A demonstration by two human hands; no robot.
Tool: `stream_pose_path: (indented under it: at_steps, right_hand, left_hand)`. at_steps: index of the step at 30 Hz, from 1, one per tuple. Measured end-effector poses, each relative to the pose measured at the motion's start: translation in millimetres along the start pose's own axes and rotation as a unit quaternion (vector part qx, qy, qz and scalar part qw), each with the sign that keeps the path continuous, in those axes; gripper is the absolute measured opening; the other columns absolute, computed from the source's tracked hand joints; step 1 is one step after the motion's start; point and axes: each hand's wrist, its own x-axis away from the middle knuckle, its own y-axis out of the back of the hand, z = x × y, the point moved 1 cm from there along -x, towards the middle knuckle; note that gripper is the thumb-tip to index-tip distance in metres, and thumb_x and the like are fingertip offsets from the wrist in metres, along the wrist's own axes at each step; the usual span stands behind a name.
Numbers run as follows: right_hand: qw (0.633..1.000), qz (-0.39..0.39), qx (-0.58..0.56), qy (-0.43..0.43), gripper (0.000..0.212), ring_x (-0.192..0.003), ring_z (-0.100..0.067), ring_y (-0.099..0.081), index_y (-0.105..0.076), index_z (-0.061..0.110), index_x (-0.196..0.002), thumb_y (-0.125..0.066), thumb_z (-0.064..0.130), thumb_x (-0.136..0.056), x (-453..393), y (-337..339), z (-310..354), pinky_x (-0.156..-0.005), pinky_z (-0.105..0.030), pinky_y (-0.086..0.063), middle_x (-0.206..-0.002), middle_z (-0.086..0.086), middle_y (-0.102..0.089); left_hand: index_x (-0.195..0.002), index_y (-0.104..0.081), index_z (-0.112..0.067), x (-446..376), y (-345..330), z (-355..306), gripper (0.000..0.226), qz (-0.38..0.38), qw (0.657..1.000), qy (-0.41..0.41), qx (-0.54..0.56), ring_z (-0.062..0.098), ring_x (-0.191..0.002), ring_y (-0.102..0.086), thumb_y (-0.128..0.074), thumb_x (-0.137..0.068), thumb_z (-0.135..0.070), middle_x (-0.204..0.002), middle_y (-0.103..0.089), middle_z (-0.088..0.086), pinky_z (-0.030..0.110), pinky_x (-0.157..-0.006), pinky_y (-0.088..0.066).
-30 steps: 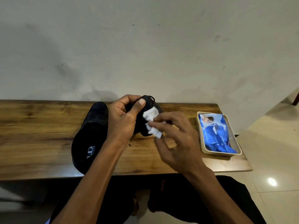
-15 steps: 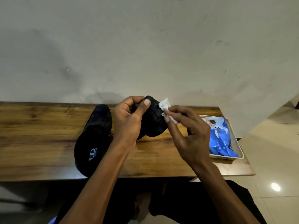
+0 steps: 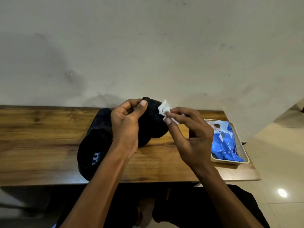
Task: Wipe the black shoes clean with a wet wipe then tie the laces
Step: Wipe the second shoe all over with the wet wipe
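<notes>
My left hand grips a black shoe and holds it tilted above the wooden table. My right hand pinches a crumpled white wet wipe against the shoe's upper right side. A second black shoe lies on the table to the left, its insole with a white logo facing me. My left forearm hides part of it. No laces show in this view.
A beige tray at the table's right end holds a blue wet-wipe packet. A pale wall rises right behind the table. Tiled floor lies to the right, and my dark-clad legs are under the table's front edge.
The held shoe has turned and risen a little. My right hand moved the wipe from the shoe's front up to its upper right side.
</notes>
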Motion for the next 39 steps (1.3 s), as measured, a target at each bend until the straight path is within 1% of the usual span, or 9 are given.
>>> stream_pose_path:
  at_steps: [6,8,14,20,23,27,31,35,39]
  right_hand:
    - [0.934,0.031,-0.228,-0.275,0.019,-0.076,-0.013,-0.063,-0.076,-0.002,-0.105,-0.061,0.008,-0.098,-1.9,-6.6,-20.6,-0.071,-0.028,-0.052,-0.081,-0.002,-0.073]
    - [0.917,0.035,-0.249,-0.309,0.021,-0.084,-0.015,-0.067,-0.075,0.0,-0.11,-0.06,0.01,-0.099,8.3,-13.6,-23.3,-0.077,-0.029,-0.054,-0.088,-0.002,-0.075]
    - [0.945,0.068,-0.071,-0.313,0.021,-0.093,-0.008,-0.07,-0.078,0.019,-0.109,-0.063,0.011,-0.097,24.0,-21.5,-31.7,-0.075,-0.022,-0.055,-0.098,0.007,-0.077]
    - [0.964,0.054,-0.089,-0.244,0.023,-0.104,-0.011,-0.07,-0.075,0.014,-0.113,-0.059,0.004,-0.098,10.7,-14.1,0.9,-0.086,-0.03,-0.059,-0.108,0.006,-0.075]
    - [0.984,0.028,-0.108,-0.14,0.024,-0.108,-0.018,-0.068,-0.073,0.008,-0.111,-0.059,-0.004,-0.096,-1.4,-6.6,28.3,-0.089,-0.027,-0.055,-0.109,0.001,-0.073]
    - [0.992,0.071,0.077,0.067,0.028,-0.107,-0.026,-0.062,-0.074,0.003,-0.112,-0.066,-0.01,-0.089,-0.8,-3.1,37.1,-0.091,-0.032,-0.05,-0.113,-0.009,-0.069]
    - [0.972,0.08,0.156,0.159,0.02,-0.102,-0.034,-0.061,-0.076,-0.002,-0.108,-0.064,-0.003,-0.092,7.0,-4.0,33.5,-0.091,-0.036,-0.049,-0.114,-0.016,-0.069]
    - [0.96,0.123,0.178,0.178,0.022,-0.1,-0.03,-0.057,-0.076,-0.002,-0.105,-0.057,0.008,-0.101,25.0,-14.7,22.8,-0.088,-0.034,-0.048,-0.112,-0.015,-0.07]
    - [0.96,0.129,0.207,0.14,0.017,-0.1,-0.03,-0.06,-0.076,0.0,-0.106,-0.064,0.0,-0.093,28.1,-9.8,1.2,-0.084,-0.038,-0.051,-0.111,-0.014,-0.07]
  left_hand:
    - [-0.08,-0.065,-0.008,-1.2,9.8,-9.4,0.004,0.007,0.999,-0.013,0.032,0.014,-0.076,-0.065,-0.067,-0.081,-0.011,-0.074,-0.067,0.001,0.031,-0.077,-0.058]
    - [-0.081,-0.064,-0.008,-3.5,15.5,-9.1,0.01,0.005,0.998,0.0,0.064,0.016,-0.079,-0.064,-0.067,-0.078,-0.017,-0.078,-0.065,0.003,0.032,-0.078,-0.058]
    - [-0.082,-0.063,-0.012,-12.3,29.4,-5.7,0.014,0.01,0.994,0.043,0.097,0.012,-0.077,-0.066,-0.055,-0.093,-0.015,-0.078,-0.066,-0.001,0.029,-0.073,-0.057]
    - [-0.087,-0.064,-0.008,-14.2,29.2,-6.4,0.013,0.012,0.998,0.037,0.05,0.016,-0.081,-0.065,-0.063,-0.086,-0.021,-0.082,-0.066,0.003,0.033,-0.079,-0.056]
    - [-0.091,-0.065,-0.002,-11.6,22.7,-5.8,0.021,0.002,0.999,0.028,0.034,0.026,-0.086,-0.063,-0.071,-0.083,-0.021,-0.09,-0.066,0.015,0.038,-0.082,-0.056]
    - [-0.092,-0.062,0.001,-6.0,10.0,-8.3,0.023,-0.014,0.998,0.04,0.051,0.028,-0.081,-0.062,-0.068,-0.082,-0.019,-0.084,-0.064,0.014,0.033,-0.07,-0.058]
    - [-0.089,-0.064,0.0,-4.2,2.7,-11.4,0.012,-0.043,0.995,0.058,0.064,0.02,-0.073,-0.064,-0.063,-0.092,-0.011,-0.08,-0.065,0.01,0.029,-0.064,-0.058]
    - [-0.089,-0.064,-0.007,-5.6,3.1,-13.6,0.011,-0.07,0.989,0.08,0.101,0.03,-0.095,-0.065,-0.068,-0.088,-0.017,-0.095,-0.066,0.015,0.044,-0.09,-0.057]
    - [-0.124,-0.058,0.008,-3.4,3.4,-14.0,0.04,-0.085,0.982,0.104,0.131,0.036,-0.113,-0.066,-0.063,-0.094,-0.017,-0.114,-0.069,0.022,0.051,-0.097,-0.054]
